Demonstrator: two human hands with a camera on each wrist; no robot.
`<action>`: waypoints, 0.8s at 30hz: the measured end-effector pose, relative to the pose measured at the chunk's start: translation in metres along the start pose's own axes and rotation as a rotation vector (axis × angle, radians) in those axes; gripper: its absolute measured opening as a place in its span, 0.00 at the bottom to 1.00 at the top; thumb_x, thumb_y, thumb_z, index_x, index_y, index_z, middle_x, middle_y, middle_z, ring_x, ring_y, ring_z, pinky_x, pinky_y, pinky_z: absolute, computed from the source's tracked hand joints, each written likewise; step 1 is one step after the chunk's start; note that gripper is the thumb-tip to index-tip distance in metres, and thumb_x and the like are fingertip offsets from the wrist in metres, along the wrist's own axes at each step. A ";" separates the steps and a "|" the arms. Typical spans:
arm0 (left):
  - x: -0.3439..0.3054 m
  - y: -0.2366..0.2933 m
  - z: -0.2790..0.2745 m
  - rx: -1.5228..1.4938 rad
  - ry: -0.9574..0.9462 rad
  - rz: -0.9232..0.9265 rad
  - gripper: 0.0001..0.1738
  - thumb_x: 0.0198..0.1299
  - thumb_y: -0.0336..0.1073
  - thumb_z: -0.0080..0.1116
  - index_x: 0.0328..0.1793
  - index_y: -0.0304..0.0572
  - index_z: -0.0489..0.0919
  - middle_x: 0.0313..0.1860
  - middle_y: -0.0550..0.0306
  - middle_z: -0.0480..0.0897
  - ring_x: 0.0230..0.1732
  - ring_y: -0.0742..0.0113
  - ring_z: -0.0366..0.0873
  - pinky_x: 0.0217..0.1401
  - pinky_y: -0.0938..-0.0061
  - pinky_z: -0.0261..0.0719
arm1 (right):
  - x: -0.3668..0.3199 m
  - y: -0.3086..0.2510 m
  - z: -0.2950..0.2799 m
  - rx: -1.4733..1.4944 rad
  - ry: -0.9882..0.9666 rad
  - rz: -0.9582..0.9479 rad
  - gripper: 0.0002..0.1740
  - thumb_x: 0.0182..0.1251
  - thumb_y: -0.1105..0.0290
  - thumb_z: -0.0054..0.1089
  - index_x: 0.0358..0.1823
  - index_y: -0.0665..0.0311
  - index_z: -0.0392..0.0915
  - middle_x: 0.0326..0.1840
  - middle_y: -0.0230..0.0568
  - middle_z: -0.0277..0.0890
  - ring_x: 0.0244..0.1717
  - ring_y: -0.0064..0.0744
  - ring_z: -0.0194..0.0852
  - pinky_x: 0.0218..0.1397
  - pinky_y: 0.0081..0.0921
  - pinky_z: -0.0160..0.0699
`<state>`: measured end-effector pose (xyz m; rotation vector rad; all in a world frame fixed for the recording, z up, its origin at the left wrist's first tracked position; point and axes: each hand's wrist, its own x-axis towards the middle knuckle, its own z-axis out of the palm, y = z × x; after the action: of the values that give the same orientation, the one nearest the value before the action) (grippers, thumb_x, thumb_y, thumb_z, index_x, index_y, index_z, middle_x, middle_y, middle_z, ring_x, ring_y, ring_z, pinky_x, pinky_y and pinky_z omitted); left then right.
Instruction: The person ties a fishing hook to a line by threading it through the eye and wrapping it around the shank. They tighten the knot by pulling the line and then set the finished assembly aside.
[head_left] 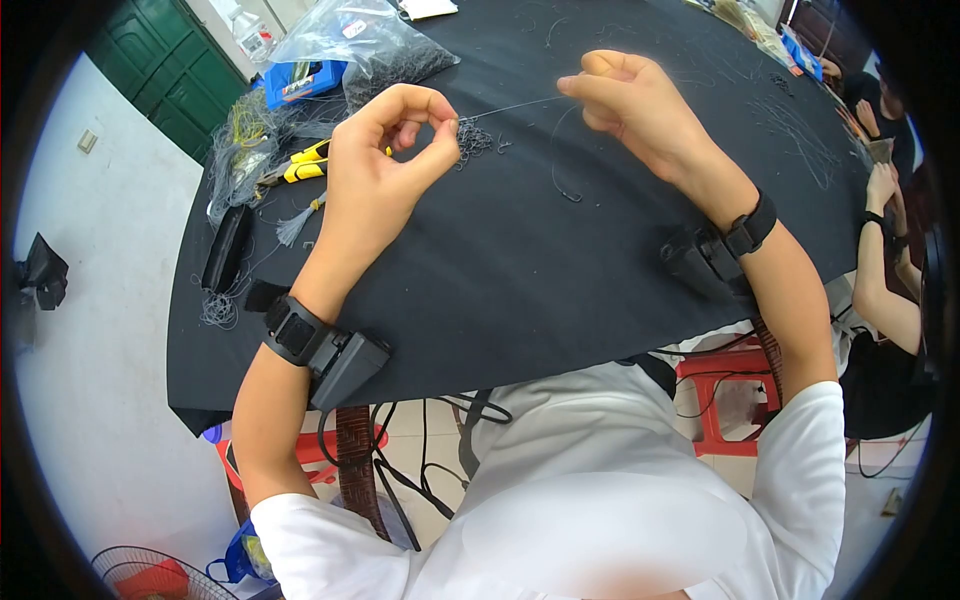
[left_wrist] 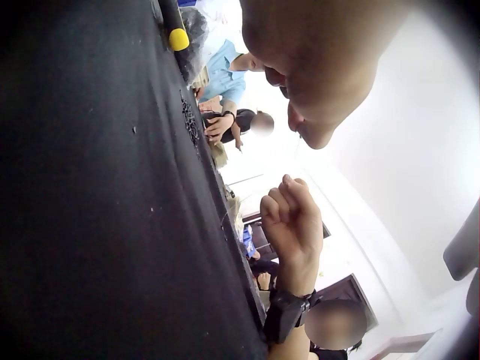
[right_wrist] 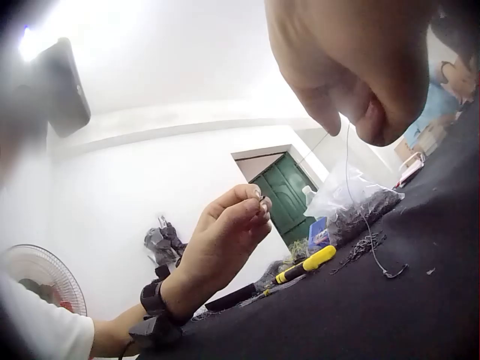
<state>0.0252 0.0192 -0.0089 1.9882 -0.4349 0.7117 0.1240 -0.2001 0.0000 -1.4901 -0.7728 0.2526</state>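
Note:
A thin line stretches between the two raised hands over the black table. The left hand pinches its end between thumb and index finger; in the right wrist view a small dark thing shows at the fingertips of the left hand. With curled fingers the right hand grips the line's other end. From the right hand a loose strand hangs down to a dark hook, seen also as a hook in the head view. Behind the left hand lies a pile of dark hooks.
Yellow-and-black pliers, a black case, tangled line, a blue box and a clear bag of dark pieces lie on the table's left. Other people sit at the right, near loose strands.

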 end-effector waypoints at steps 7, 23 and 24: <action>-0.001 -0.013 -0.009 -0.281 0.148 -0.241 0.06 0.58 0.28 0.57 0.42 0.37 0.76 0.35 0.64 0.78 0.38 0.80 0.73 0.40 0.87 0.67 | 0.003 -0.041 -0.010 -0.357 0.101 -0.004 0.13 0.61 0.58 0.54 0.22 0.55 0.69 0.18 0.20 0.57 0.22 0.11 0.50 0.25 0.13 0.50; -0.007 0.009 0.005 -0.418 -0.103 -0.420 0.10 0.59 0.33 0.56 0.46 0.40 0.76 0.35 0.63 0.80 0.30 0.85 0.67 0.33 0.89 0.61 | -0.002 -0.127 -0.112 -0.815 0.098 -0.102 0.10 0.57 0.58 0.56 0.30 0.56 0.78 0.29 0.26 0.76 0.26 0.13 0.61 0.34 0.15 0.63; -0.008 0.007 0.004 -0.417 -0.113 -0.431 0.10 0.59 0.33 0.56 0.46 0.39 0.76 0.34 0.63 0.80 0.30 0.85 0.67 0.33 0.89 0.61 | -0.003 -0.129 -0.125 -0.931 0.154 -0.076 0.10 0.57 0.59 0.54 0.30 0.57 0.78 0.30 0.27 0.76 0.26 0.13 0.62 0.35 0.16 0.63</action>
<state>0.0167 0.0122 -0.0106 1.6489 -0.1872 0.2143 0.1575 -0.3152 0.1341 -2.3062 -0.8647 -0.3327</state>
